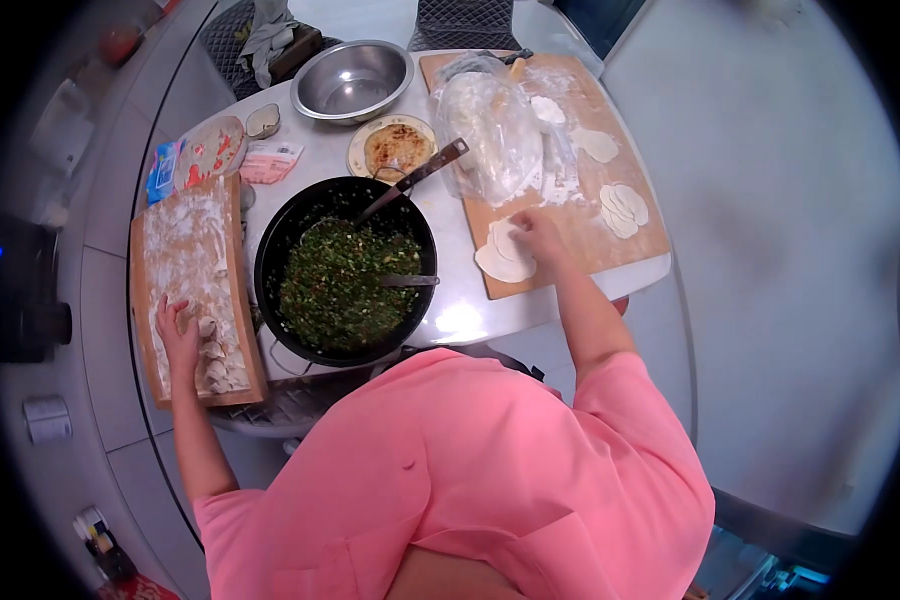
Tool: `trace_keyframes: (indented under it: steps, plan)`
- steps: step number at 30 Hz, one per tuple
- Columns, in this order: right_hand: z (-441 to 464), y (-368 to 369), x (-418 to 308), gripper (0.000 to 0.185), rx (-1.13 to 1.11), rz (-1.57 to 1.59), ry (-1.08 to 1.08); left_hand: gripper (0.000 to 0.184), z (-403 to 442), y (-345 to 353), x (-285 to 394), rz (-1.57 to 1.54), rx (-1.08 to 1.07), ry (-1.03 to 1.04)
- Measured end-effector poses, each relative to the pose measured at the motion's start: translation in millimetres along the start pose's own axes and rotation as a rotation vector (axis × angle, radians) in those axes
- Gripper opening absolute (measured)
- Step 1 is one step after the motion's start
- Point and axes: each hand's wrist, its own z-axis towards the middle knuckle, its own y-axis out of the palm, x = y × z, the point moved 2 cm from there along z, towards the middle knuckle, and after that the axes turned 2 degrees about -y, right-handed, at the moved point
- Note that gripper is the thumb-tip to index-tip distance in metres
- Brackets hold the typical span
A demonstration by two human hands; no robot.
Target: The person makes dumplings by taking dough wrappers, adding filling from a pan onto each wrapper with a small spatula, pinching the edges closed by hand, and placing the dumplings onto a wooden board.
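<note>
My left hand point(178, 338) is over the floured wooden board point(185, 235) at the left, fingers apart, right beside several folded dumplings point(215, 370). Its fingertips are close to the topmost dumpling; no dumpling shows in its grasp. At the right, my right hand point(542, 240) reaches to a small pile of round dough wrappers point(505, 258) on the larger cutting board point(610, 120). Its thumb and fingers close on the edge of the top wrapper. Between the hands stands a black pot point(262, 290) of chopped green filling point(340, 290), with a brown-handled spoon point(410, 180) and a second metal utensil point(410, 281) in it.
Another wrapper stack point(624, 210) and a single wrapper point(598, 146) lie on the right board, near a clear plastic bag point(480, 130) with pale contents. Behind the pot are a steel bowl point(352, 82) and a plate with a browned flatbread point(398, 150).
</note>
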Motion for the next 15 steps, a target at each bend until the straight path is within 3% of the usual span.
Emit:
trace_keyframes:
  steps: [3, 6, 10, 12, 15]
  plan:
    - [8.4, 0.6, 9.9, 0.022, -0.073, -0.067, -0.040, 0.033, -7.4, -3.0, 27.4, -0.041, 0.018, 0.027]
    - [4.5, -6.0, -3.5, 0.024, -0.188, -0.059, 0.109, 0.033, -11.4, -2.8, 51.0, -0.136, 0.019, -0.014]
    - [10.2, -4.6, 3.1, 0.024, -0.155, -0.058, -0.028, 0.032, -17.2, -3.1, 95.9, -0.221, -0.006, -0.036]
    - [9.7, -4.8, 1.5, 0.023, -0.137, -0.066, -0.084, 0.031, -19.6, 0.3, 112.2, -0.262, -0.021, 0.051]
    - [7.6, -9.6, -6.8, 0.021, -0.200, -0.094, 0.083, 0.030, -21.7, 1.1, 142.4, -0.324, -0.066, 0.048]
